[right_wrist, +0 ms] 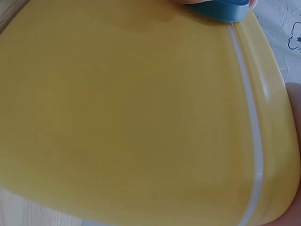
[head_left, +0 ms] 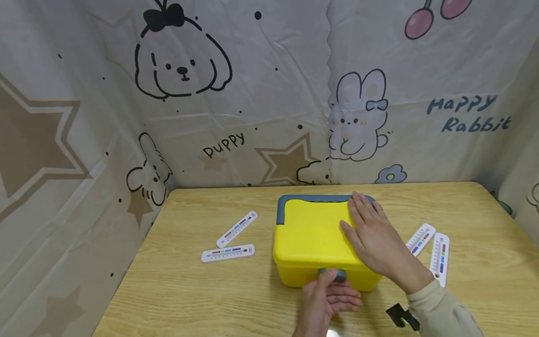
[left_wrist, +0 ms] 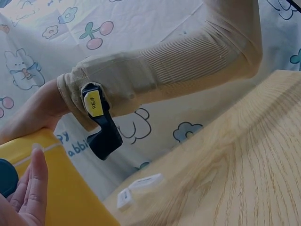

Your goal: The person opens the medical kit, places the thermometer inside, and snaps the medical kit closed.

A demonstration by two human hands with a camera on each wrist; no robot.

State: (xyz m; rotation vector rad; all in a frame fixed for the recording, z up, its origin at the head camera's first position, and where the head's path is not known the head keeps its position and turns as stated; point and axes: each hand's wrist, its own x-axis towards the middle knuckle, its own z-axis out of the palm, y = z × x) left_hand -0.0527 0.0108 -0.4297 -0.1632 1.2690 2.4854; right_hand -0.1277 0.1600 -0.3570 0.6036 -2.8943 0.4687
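Note:
A yellow lidded box with a blue-grey handle along its back edge stands on the table with its lid down. My right hand lies flat on the right side of the lid, fingers stretched toward the back edge. At the front, the thumb of my left hand touches the blue-grey latch, while its other fingers extend below, in front of the box. The left wrist view has this latch beside the straight fingers. Close up in the right wrist view are the box wall and the latch.
Two white thermometer strips, one slanted and one nearly level, lie left of the box on the wooden table. Right of it are two more, one partly behind my right wrist, the other beside it. A black wrist mount juts from the right sleeve.

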